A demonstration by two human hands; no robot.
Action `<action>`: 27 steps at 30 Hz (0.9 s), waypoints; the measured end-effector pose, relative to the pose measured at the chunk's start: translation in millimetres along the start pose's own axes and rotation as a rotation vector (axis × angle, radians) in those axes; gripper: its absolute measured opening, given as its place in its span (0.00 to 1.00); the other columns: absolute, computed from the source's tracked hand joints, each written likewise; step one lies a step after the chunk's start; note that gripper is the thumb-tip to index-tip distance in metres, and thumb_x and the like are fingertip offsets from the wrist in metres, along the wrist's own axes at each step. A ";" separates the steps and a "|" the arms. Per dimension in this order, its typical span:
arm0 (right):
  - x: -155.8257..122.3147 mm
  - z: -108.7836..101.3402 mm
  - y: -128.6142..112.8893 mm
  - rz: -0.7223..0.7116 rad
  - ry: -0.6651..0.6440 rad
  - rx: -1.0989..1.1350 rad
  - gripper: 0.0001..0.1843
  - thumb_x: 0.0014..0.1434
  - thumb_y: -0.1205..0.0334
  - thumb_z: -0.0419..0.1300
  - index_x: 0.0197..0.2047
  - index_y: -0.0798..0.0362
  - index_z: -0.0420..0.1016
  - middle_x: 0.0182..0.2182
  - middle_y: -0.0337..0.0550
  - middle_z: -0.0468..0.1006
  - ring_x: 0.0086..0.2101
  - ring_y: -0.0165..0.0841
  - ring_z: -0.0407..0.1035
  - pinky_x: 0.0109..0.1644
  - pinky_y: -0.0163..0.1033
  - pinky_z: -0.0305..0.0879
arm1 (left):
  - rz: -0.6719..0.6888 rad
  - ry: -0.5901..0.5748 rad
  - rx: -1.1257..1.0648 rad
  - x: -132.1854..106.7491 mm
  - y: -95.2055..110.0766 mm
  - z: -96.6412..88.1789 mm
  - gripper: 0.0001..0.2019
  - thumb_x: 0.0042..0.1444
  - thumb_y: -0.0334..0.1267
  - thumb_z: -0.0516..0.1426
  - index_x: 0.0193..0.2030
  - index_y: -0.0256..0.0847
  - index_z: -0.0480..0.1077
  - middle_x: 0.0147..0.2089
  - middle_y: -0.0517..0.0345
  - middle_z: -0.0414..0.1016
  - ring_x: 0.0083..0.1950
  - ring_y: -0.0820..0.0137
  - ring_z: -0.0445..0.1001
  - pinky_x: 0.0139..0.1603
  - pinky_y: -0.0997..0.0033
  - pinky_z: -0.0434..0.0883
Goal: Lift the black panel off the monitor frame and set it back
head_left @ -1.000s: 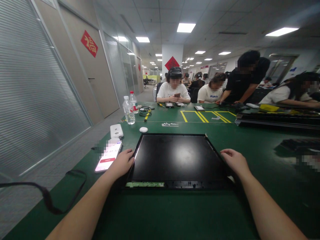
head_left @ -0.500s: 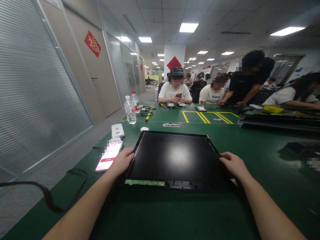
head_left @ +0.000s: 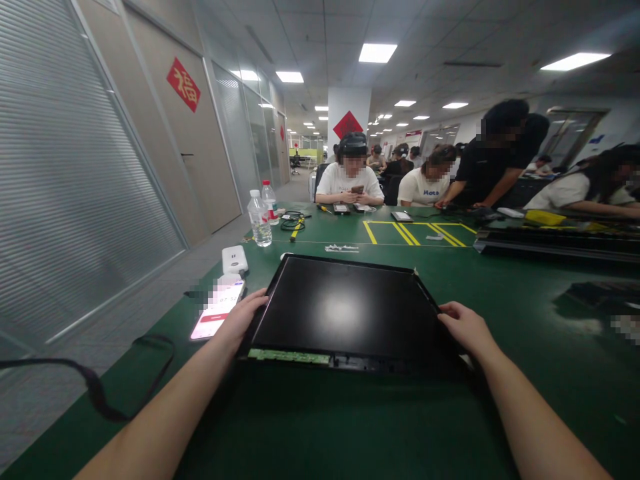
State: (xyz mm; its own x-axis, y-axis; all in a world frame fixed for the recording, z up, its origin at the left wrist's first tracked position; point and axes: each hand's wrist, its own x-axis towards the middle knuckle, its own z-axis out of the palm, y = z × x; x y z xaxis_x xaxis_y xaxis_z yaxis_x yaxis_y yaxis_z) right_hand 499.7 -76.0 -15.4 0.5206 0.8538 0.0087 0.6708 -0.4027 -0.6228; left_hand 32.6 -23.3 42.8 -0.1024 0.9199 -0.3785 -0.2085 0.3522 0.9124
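Observation:
Between my hands is a black display panel (head_left: 345,307) in a thin dark frame, its screen facing up and reflecting a ceiling light. A green circuit board (head_left: 289,357) runs along the left part of its near edge. My left hand (head_left: 246,317) is closed on the panel's left side, with its fingertips at the frame. Gripping the opposite side is my right hand (head_left: 466,327), thumb on top and the other fingers partly hidden below. Left of my left hand lies a lit phone (head_left: 217,313), and a white power bank (head_left: 235,260) sits just behind it.
Two water bottles (head_left: 260,220) stand at the far left of the green table (head_left: 350,427). Behind the panel are white strips (head_left: 342,249) and yellow tape lines (head_left: 407,235). A long black assembly (head_left: 555,245) lies at right. Several people sit or lean opposite; a black strap (head_left: 95,393) hangs at left.
The panel's left and near edges have risen slightly, so it tilts a little, and its far left corner now covers most of the small white object behind it. Both hands keep their hold.

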 end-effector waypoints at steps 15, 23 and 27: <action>-1.4 -0.8 -3.0 0.032 -0.001 -0.034 0.16 0.56 0.56 0.59 0.45 0.51 0.81 0.37 0.45 0.82 0.35 0.37 0.74 0.37 0.40 0.66 | -0.008 -0.150 -0.016 18.2 -17.4 -12.0 0.37 0.54 0.25 0.62 0.71 0.43 0.61 0.28 0.55 0.82 0.22 0.62 0.80 0.23 0.67 0.77; 3.8 0.0 2.5 0.029 -0.022 -0.033 0.17 0.56 0.54 0.59 0.45 0.50 0.81 0.38 0.44 0.82 0.37 0.39 0.75 0.38 0.40 0.66 | 0.021 -0.091 0.012 5.6 -12.5 -4.6 0.23 0.57 0.29 0.64 0.60 0.38 0.74 0.32 0.51 0.84 0.26 0.64 0.82 0.25 0.70 0.78; 2.9 -1.2 2.5 0.036 -0.026 -0.013 0.18 0.55 0.53 0.59 0.46 0.50 0.81 0.39 0.45 0.82 0.37 0.39 0.75 0.38 0.41 0.67 | 0.045 -0.076 0.009 -4.5 -6.7 1.6 0.19 0.59 0.26 0.61 0.57 0.38 0.76 0.33 0.51 0.85 0.27 0.66 0.82 0.26 0.74 0.76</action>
State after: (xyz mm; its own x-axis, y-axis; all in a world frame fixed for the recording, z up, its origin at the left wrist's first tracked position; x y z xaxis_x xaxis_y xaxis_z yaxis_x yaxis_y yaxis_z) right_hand 503.4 -74.9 -16.0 0.5312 0.8466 -0.0340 0.6586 -0.4378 -0.6120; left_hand 36.1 -29.5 38.6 -0.0377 0.9451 -0.3246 -0.1964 0.3115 0.9297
